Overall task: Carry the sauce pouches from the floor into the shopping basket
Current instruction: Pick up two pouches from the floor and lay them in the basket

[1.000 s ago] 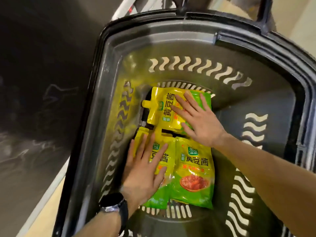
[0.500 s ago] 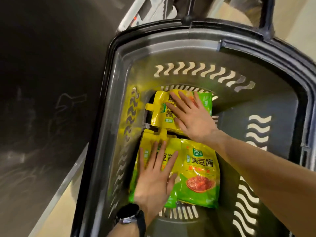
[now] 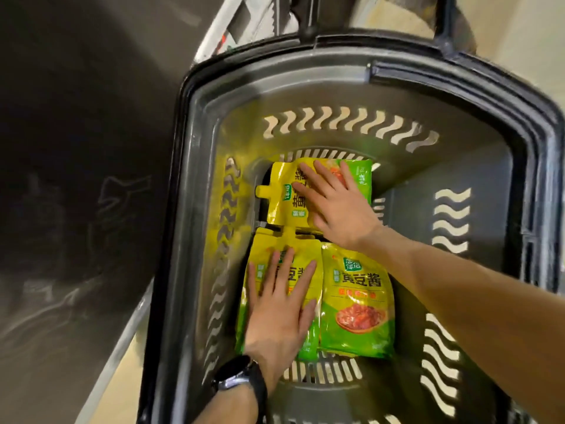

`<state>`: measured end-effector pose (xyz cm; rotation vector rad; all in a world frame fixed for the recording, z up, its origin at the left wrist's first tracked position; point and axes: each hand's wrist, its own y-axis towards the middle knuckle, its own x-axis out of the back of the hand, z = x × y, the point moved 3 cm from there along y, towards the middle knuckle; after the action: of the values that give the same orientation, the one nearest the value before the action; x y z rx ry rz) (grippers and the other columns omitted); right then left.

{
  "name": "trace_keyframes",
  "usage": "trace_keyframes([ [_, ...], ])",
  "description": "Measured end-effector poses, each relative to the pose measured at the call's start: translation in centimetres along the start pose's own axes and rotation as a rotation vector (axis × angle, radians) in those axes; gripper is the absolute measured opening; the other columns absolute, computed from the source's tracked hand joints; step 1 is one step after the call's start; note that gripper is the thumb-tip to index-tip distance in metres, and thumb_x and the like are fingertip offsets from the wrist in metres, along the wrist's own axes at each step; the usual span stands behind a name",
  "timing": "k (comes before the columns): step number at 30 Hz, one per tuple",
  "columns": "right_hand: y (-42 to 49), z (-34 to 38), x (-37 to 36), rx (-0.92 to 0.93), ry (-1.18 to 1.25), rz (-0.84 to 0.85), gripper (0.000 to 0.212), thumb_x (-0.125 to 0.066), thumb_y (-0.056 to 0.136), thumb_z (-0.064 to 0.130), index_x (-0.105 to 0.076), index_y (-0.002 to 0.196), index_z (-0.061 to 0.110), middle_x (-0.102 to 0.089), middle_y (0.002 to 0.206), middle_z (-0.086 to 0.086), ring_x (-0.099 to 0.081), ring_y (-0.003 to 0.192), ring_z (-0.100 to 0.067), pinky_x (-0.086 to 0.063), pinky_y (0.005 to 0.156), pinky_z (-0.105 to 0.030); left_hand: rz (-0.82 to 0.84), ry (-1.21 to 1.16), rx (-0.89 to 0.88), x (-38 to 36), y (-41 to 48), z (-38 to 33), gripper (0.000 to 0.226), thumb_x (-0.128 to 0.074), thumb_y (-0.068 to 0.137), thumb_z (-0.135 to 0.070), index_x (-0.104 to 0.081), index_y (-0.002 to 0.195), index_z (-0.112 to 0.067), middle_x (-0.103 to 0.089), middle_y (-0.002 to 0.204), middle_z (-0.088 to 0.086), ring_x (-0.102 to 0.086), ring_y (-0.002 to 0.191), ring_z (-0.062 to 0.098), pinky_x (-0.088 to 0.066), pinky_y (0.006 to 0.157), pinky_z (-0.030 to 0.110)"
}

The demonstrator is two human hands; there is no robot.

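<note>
— Where do the sauce pouches lie?

— Three show, all flat on the bottom of the shopping basket (image 3: 336,61). The far pouch (image 3: 279,209) lies crosswise with its spout toward the left wall. The near-left pouch (image 3: 263,252) and the near-right pouch (image 3: 356,301) lie side by side, edges touching or slightly overlapping.

— And the hands?

— The left grip (image 3: 278,313) lies flat on the near-left pouch, fingers straight and spread. The right grip (image 3: 339,209) rests on the far pouch the same way, fingers splayed, pinching nothing.

— How much room is there at the edges?

— On the left, little: the near-left pouch sits close to the slotted wall, and the far pouch's spout nearly meets it. On the right, a bare band of basket floor (image 3: 406,356) lies between the near-right pouch and the wall. The right forearm crosses above part of it.

— What surrounds the basket?

— A dark panel (image 3: 76,148) stands close along its left rim, with a strip of pale floor (image 3: 122,384) below. The basket's handle (image 3: 443,26) rises at the far end. A black watch (image 3: 241,384) sits on the left wrist.
</note>
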<state>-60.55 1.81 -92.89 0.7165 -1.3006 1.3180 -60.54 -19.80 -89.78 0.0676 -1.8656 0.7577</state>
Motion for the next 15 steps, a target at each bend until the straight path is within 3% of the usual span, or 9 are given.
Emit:
trace_keyframes([
  [2,-0.9,1.2,2.2,-0.06,0.086,0.011,0.067,-0.054,0.089,0.021,-0.034,0.153,0.023,-0.019,0.166,-0.009,-0.015,0.153,-0.03,-0.008,0.124,-0.055,0.101,0.009,0.048,1.2,0.0,0.0,0.064,-0.031,0.099,-0.05,-0.011,0.159,-0.039,-0.004,0.17,0.006,0.007,0.156,0.028,0.001,0.12,0.062],
  [4,-2.9,2.4,4.6,-0.131,0.188,-0.001,0.069,-0.058,0.088,0.013,-0.035,0.152,0.021,-0.021,0.165,-0.01,-0.016,0.153,-0.029,-0.009,0.125,-0.051,0.161,-0.012,0.078,2.7,-0.9,-0.1,0.066,-0.032,0.1,-0.052,-0.005,0.159,-0.04,0.003,0.17,0.004,0.015,0.155,0.024,0.005,0.123,0.058],
  [8,-8.2,4.3,9.8,-0.296,0.331,0.026,0.072,-0.061,0.09,0.014,-0.03,0.154,0.024,-0.017,0.165,-0.005,-0.02,0.151,-0.025,-0.02,0.123,-0.046,0.16,-0.058,0.093,8.4,-3.9,-0.4,0.063,-0.032,0.099,-0.054,-0.009,0.157,-0.041,-0.018,0.164,-0.002,-0.017,0.152,0.019,-0.012,0.125,0.048],
  [11,-11.9,6.4,15.3,-0.442,0.414,0.055,0.076,-0.066,0.088,0.017,-0.03,0.154,0.024,-0.028,0.159,-0.005,-0.031,0.144,-0.025,-0.03,0.119,-0.039,0.128,-0.043,0.09,14.1,-6.5,-1.1,0.053,-0.037,0.097,-0.055,-0.032,0.148,-0.041,-0.041,0.147,-0.007,-0.041,0.136,0.017,-0.032,0.112,0.041],
  [15,-15.9,10.5,25.3,-0.479,0.345,0.06,0.079,-0.071,0.083,0.026,-0.031,0.152,0.024,-0.036,0.15,-0.003,-0.042,0.133,-0.024,-0.041,0.109,-0.037,0.057,0.01,0.089,24.2,-10.0,-2.7,0.055,-0.041,0.093,-0.065,-0.042,0.14,-0.037,-0.046,0.136,-0.007,-0.047,0.127,0.019,-0.041,0.099,0.038],
])
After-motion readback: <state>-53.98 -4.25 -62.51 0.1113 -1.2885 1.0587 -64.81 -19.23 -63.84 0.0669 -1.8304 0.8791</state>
